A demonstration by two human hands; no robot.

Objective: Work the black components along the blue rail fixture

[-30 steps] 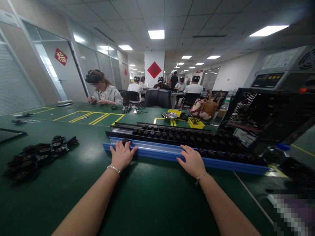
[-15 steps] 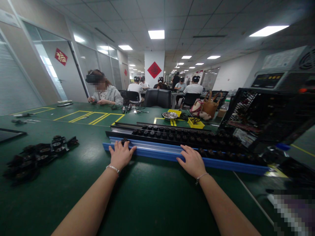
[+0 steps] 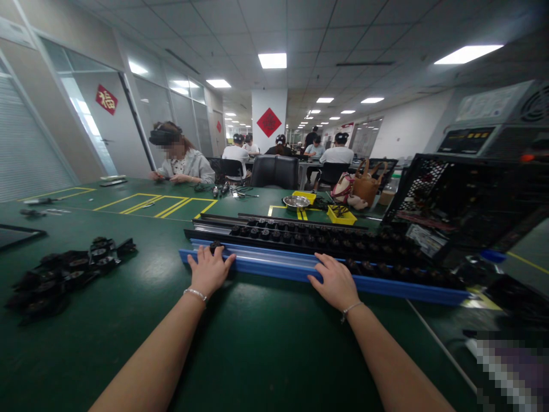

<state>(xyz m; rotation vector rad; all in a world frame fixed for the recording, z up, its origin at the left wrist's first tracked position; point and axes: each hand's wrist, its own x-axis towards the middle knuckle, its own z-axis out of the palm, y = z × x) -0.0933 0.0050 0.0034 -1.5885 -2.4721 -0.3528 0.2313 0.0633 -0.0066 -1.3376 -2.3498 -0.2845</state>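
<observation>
A long blue rail [image 3: 274,264] with a shiny channel lies across the green table in front of me. At its left end sits a small black part [image 3: 215,246]. My left hand [image 3: 209,272] reaches over the rail with its fingers spread, the fingertips at this part. Farther right, my right hand [image 3: 337,280] holds the rail's near edge, fingers over the top and thumb on the front face. A row of similar black parts [image 3: 398,271] fills the rail to the right of that hand. The undersides of my fingers are hidden.
Behind the blue rail lie black rails [image 3: 210,236] with more black parts. A pile of black parts [image 3: 71,272] is at left. An open computer case [image 3: 446,194] stands at right. Farther back are a metal bowl [image 3: 295,201], yellow trays [image 3: 341,216] and a seated person [image 3: 184,163].
My left hand and the small black part at its fingertips have shifted slightly left along the rail. My right hand and the rail have stayed in place.
</observation>
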